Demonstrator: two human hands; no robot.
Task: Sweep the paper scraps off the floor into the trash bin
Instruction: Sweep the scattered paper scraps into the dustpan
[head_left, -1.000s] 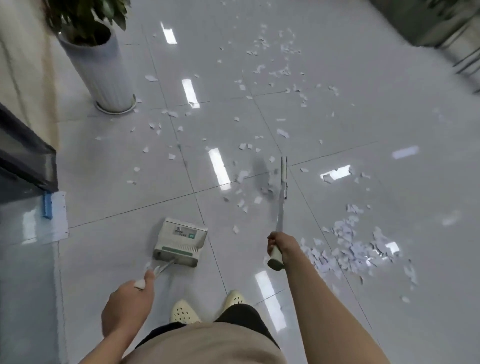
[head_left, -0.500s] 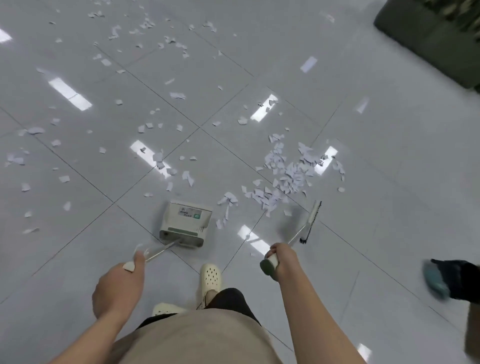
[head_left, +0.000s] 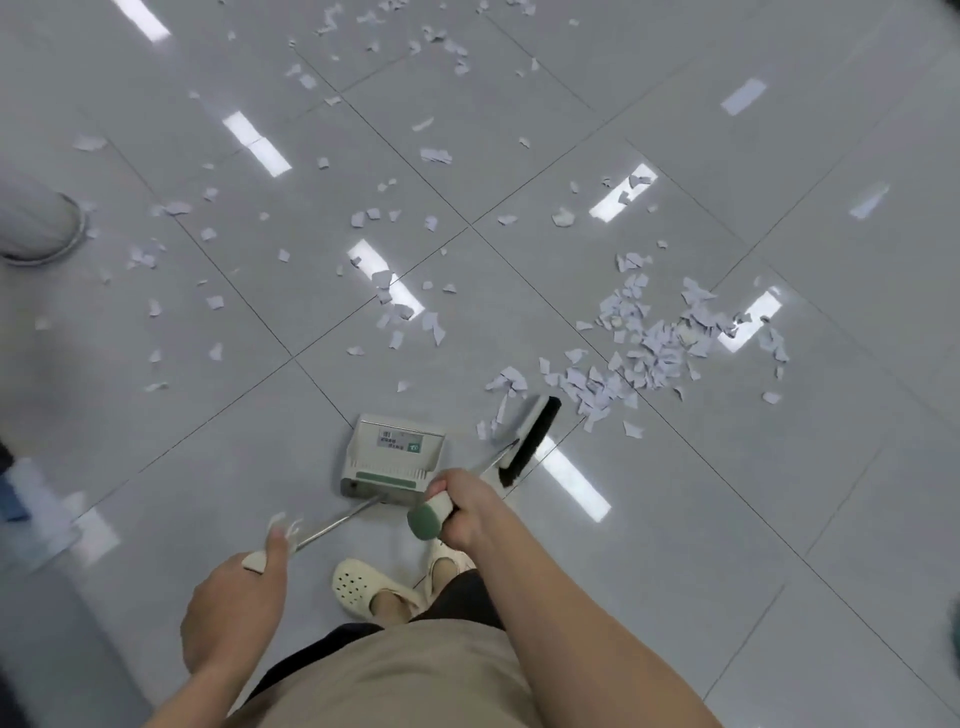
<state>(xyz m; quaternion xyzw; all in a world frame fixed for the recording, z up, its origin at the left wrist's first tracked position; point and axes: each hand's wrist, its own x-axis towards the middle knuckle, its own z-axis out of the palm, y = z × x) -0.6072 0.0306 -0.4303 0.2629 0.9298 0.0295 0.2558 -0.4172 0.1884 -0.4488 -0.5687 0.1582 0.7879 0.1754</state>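
I am gripping the broom (head_left: 527, 439) in my right hand (head_left: 465, 506), my left hand (head_left: 244, 605) apparently clenching the dustpan (head_left: 392, 454) handle, parked near the scrap pile (head_left: 649, 348) for collecting.

Planter base (head_left: 36, 223) at 9 o'clock cut by left edge, blurred. Dustpan label (head_left: 399, 441) too small to read. Blue-white object (head_left: 31, 499) at 8 o'clock blurred, unidentifiable. Right foot (head_left: 447, 566) partly hidden behind right hand (head_left: 467, 512).
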